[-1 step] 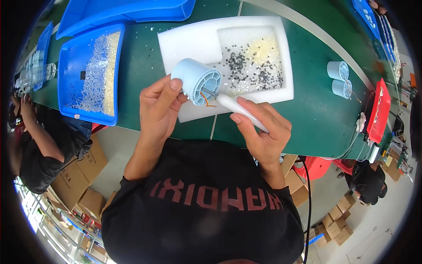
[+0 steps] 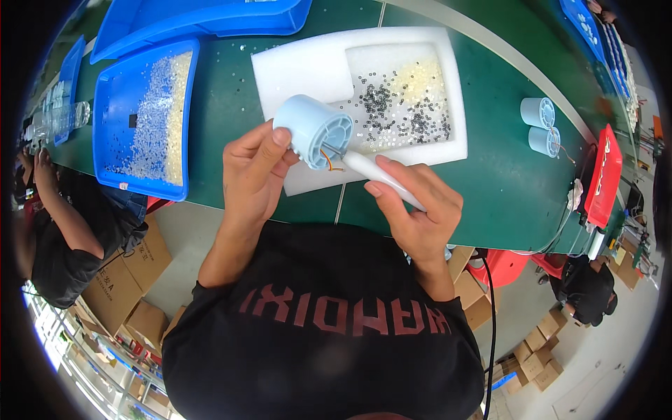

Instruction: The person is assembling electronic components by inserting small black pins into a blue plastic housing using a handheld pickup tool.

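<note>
My left hand (image 2: 255,168) is closed around a light-blue plastic cylinder (image 2: 301,120), thumb in front. The cylinder lies tilted, its ribbed open end turned to the right. A short orange-brown wire (image 2: 330,162) comes out of that end. In my right hand (image 2: 423,213) is a tool with a smooth white handle (image 2: 385,180), gripped between thumb and fingers. A thin metal shaft (image 2: 337,150) runs between the handle's front and the inside of the cylinder. Where the shaft ends is hidden. Behind both hands lies a white foam tray (image 2: 301,70) with small black, clear and yellowish pieces in its recess.
At left stands a blue bin (image 2: 112,105) of small clear and yellowish pieces, with another blue bin (image 2: 259,21) behind it. Two light-blue cylinders (image 2: 537,112) with wires stand at right, near a red tray (image 2: 603,178). A person (image 2: 66,231) sits at the left.
</note>
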`<state>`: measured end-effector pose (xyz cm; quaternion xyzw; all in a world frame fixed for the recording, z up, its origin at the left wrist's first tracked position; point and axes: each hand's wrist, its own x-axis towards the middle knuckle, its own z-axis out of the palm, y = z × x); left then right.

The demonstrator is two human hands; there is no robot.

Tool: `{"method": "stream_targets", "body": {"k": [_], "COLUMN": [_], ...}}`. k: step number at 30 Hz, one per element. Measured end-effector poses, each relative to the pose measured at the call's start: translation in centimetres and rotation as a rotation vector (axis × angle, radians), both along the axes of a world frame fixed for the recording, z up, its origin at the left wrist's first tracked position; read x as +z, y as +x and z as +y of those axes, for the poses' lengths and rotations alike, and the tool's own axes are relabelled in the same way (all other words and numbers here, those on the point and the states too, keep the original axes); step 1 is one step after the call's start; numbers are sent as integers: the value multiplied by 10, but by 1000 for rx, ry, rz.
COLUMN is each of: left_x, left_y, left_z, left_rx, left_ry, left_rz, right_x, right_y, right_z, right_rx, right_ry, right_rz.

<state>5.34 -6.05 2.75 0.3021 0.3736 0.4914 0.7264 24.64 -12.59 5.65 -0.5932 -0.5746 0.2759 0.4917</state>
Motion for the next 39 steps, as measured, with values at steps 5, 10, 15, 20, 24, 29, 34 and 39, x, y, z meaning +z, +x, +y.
{"method": "stream_targets", "body": {"k": [5,10,15,20,24,29,34,39], "left_x": [2,6,6,1,-2,4,8,4], "left_y": [1,0,0,-6,-11,-9,-13,-13], "left_z": [0,4,2,2,5,8,7,19], "left_rx": [-8,1,-5,-26,-22,24,295,11], "left_ry": [28,32,25,73,124,7,534,1104], "left_rz": [1,-28,-14,19,115,-24,664,1225], "right_x": [5,3,-2,-2,-4,1,3,-9], "right_y": [1,4,0,2,4,6,13,20], "right_z": [1,1,1,3,7,10,1,-11], "right_rx": [18,13,-14,15,25,50,-61,-146], "right_ry": [-1,67,67,95,150,220,169,117], "right_rz": [-38,36,28,-24,-115,-154,-42,-41]}}
